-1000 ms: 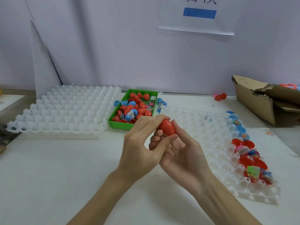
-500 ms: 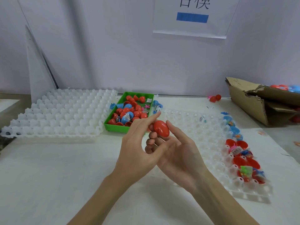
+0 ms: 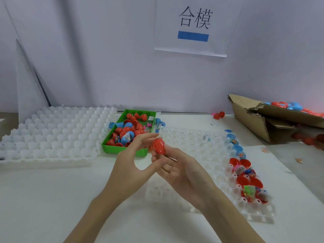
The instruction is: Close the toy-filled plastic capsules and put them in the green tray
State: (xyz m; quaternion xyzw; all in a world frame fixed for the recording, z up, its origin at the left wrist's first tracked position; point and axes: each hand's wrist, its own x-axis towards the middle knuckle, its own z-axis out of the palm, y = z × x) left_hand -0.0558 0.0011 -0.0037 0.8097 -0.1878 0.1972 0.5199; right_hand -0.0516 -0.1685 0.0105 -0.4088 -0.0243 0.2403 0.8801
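A closed red capsule (image 3: pixel 159 146) is held above the table, in front of the green tray (image 3: pixel 122 151). My right hand (image 3: pixel 180 170) grips it from below, with curled fingers and the thumb along its right side. The fingertips of my left hand (image 3: pixel 133 160) pinch it from the upper left, and the left thumb reaches under my right fingers. The green tray holds several red and blue capsules. Open red capsule halves with toy packets (image 3: pixel 245 174) and blue halves (image 3: pixel 235 143) sit along the right side of a white cell tray (image 3: pixel 192 142).
A second white cell tray (image 3: pixel 52 134) lies to the left of the green tray. At the back right a torn cardboard box (image 3: pixel 254 116) holds more capsules. Two loose red capsules (image 3: pixel 218 115) lie by the wall. A paper sign (image 3: pixel 192 25) hangs above.
The view has tilted up and drifted right. My hands stay together on the red capsule, and my left fingers have slid from its top toward its upper left side.
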